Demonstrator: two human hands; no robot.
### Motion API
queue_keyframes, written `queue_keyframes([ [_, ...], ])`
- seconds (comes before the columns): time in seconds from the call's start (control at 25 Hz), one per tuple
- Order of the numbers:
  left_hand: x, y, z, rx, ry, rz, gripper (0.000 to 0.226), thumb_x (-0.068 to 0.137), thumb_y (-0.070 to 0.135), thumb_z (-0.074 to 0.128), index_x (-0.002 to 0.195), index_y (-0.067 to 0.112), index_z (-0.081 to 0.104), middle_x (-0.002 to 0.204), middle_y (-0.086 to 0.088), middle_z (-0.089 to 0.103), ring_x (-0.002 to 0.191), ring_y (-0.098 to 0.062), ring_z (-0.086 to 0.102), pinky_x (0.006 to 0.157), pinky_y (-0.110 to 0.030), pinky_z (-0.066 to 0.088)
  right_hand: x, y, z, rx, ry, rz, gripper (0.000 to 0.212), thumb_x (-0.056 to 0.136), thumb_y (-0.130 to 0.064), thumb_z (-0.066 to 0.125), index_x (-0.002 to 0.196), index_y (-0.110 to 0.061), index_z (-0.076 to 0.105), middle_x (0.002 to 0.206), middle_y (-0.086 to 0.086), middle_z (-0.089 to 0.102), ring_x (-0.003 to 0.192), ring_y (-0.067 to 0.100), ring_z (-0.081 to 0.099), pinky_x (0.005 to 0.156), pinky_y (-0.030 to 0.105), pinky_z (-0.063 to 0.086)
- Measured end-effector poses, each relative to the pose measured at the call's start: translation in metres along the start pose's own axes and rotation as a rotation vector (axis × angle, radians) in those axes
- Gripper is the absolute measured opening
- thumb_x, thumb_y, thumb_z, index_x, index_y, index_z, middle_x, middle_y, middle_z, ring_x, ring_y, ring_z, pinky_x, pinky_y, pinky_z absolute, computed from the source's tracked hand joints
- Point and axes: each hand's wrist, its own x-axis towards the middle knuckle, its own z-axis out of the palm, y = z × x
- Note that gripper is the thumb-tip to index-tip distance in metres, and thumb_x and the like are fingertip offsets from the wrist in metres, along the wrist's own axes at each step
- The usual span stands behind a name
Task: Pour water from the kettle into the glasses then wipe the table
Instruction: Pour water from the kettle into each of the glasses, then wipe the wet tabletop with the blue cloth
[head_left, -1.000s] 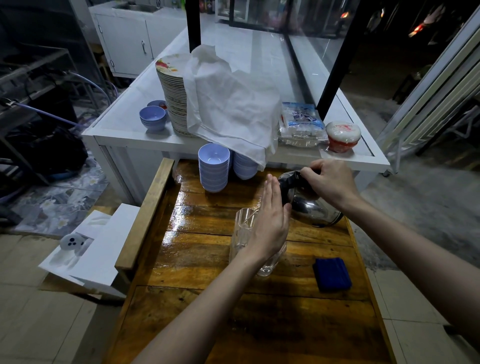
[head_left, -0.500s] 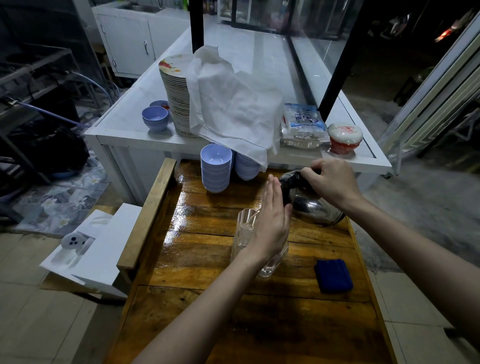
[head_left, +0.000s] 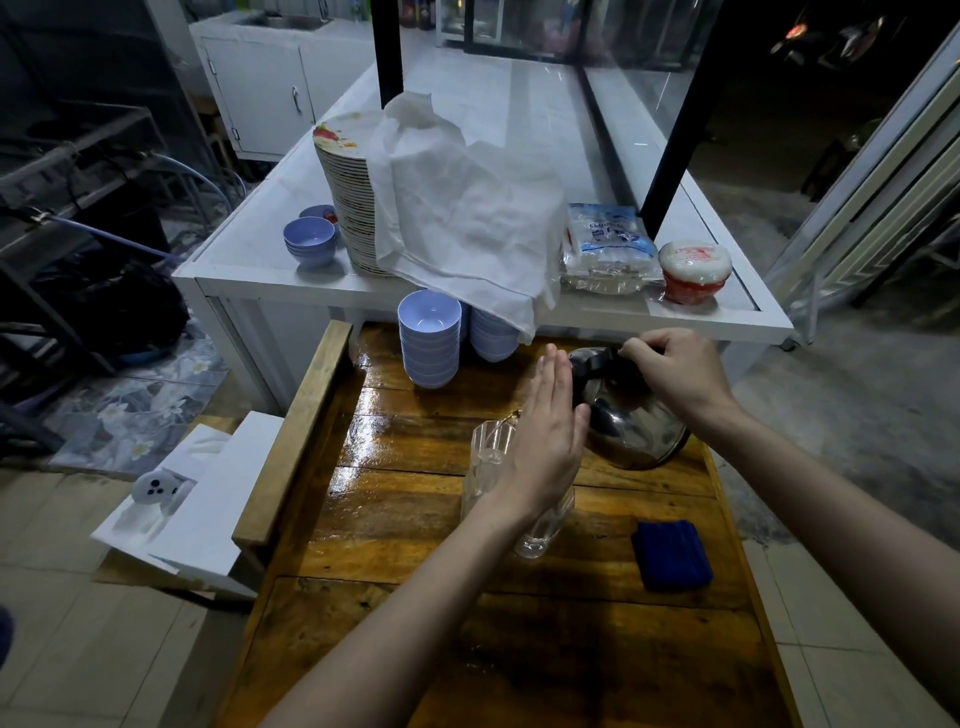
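Over the wet wooden table (head_left: 415, 519), the right hand (head_left: 675, 371) is gripping the black handle of the steel kettle (head_left: 631, 426), fingers curled closed around it, and is tilting the kettle toward the left hand (head_left: 545, 441). Just left of that grip, the left hand is holding a clear glass (head_left: 498, 467), its fingers extended flat and pressed against the side of the glass nearest the kettle; whether the thumb is wrapping around the far side cannot be told. Whether water is running from the spout cannot be told either, as the left hand is covering that spot. A second glass base (head_left: 540, 535) is showing below the left wrist, standing on the table.

Nearer the person than the kettle grip and slightly to its right, a folded blue cloth (head_left: 672, 556) is lying flat on the wood, well apart from both hands. Beyond the left hand, two stacks of pale blue bowls (head_left: 429, 340) are standing at the table's far edge. Behind them, on the white counter (head_left: 249, 280), a white cloth (head_left: 467, 208) is draping over a tall stack of plates (head_left: 343, 197).
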Motion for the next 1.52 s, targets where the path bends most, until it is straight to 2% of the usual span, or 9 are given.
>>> queue_keyframes([
  [0.12,0.010,0.007,0.006,0.056,-0.020,0.038,0.058,0.104,0.029,0.027,0.153,0.011,0.002,0.163,-0.004,-0.005,0.149,-0.009,-0.008,0.121,-0.025,-0.002,-0.001,0.021,-0.008,0.164,-0.008,0.112,0.034,0.088,-0.025,0.061,0.063,-0.004,0.070,0.063,0.015,0.066,0.062,0.017,0.056,0.061,0.032,0.044],
  [0.2,0.018,0.012,0.013,0.105,-0.038,0.057,0.057,0.104,0.031,0.026,0.153,0.012,0.004,0.163,-0.004,-0.002,0.149,-0.009,-0.006,0.121,-0.025,-0.001,-0.002,0.038,-0.012,0.250,-0.009,0.176,0.035,0.090,-0.024,0.060,0.067,0.001,0.069,0.062,0.009,0.063,0.065,0.018,0.057,0.064,0.036,0.045],
  [0.44,0.044,0.026,0.045,0.223,-0.214,0.112,0.059,0.105,0.032,0.025,0.153,0.009,0.002,0.162,-0.008,-0.003,0.150,-0.015,-0.007,0.122,-0.030,0.000,-0.002,0.102,-0.012,0.512,0.054,0.402,0.029,0.090,-0.024,0.059,0.064,-0.014,0.069,0.065,0.004,0.064,0.071,0.022,0.062,0.065,0.034,0.048],
  [0.56,0.059,0.019,0.067,0.340,-0.334,0.130,0.060,0.105,0.034,0.023,0.153,0.007,-0.001,0.162,-0.010,-0.009,0.149,-0.018,-0.010,0.122,-0.031,-0.003,-0.004,0.132,0.001,0.639,0.128,0.535,0.030,0.091,-0.019,0.057,0.064,-0.018,0.068,0.059,-0.006,0.066,0.064,0.012,0.063,0.059,0.026,0.049],
  [0.84,0.086,-0.013,0.121,0.606,-0.479,0.219,0.060,0.105,0.033,0.021,0.152,0.006,-0.002,0.161,-0.014,-0.005,0.150,-0.024,-0.007,0.123,-0.040,0.007,-0.002,0.196,0.035,0.798,0.223,0.712,0.025,0.092,-0.014,0.055,0.070,-0.012,0.065,0.071,0.006,0.065,0.067,0.020,0.062,0.054,0.023,0.051],
  [1.08,0.090,-0.017,0.146,0.635,-0.555,0.208,0.060,0.104,0.036,0.015,0.152,0.005,-0.004,0.161,-0.015,-0.007,0.150,-0.024,-0.008,0.123,-0.040,0.007,-0.002,0.233,0.045,0.802,0.219,0.715,0.023,0.090,-0.016,0.054,0.071,-0.009,0.064,0.078,0.016,0.062,0.076,0.027,0.059,0.068,0.035,0.048],
  [1.32,0.090,-0.007,0.167,0.650,-0.556,0.183,0.060,0.104,0.036,0.017,0.152,0.005,-0.004,0.161,-0.015,-0.008,0.149,-0.026,-0.010,0.123,-0.042,0.007,-0.008,0.246,0.042,0.787,0.178,0.731,0.027,0.097,-0.022,0.050,0.076,-0.014,0.064,0.076,0.004,0.063,0.070,0.016,0.058,0.065,0.029,0.046],
  [1.4,0.088,-0.005,0.170,0.674,-0.553,0.168,0.060,0.105,0.036,0.017,0.152,0.006,-0.004,0.161,-0.015,-0.009,0.149,-0.025,-0.010,0.123,-0.041,0.007,-0.006,0.253,0.043,0.681,0.102,0.656,0.031,0.100,-0.023,0.046,0.080,-0.009,0.064,0.077,0.008,0.059,0.072,0.019,0.053,0.067,0.032,0.041],
  [1.52,0.082,-0.002,0.174,0.678,-0.512,0.151,0.060,0.105,0.036,0.018,0.152,0.007,-0.003,0.161,-0.014,-0.007,0.149,-0.025,-0.010,0.123,-0.041,0.007,-0.017,0.269,0.042,0.341,0.096,0.517,0.031,0.101,-0.029,0.044,0.097,-0.006,0.065,0.096,0.010,0.062,0.092,0.024,0.056,0.082,0.037,0.044],
])
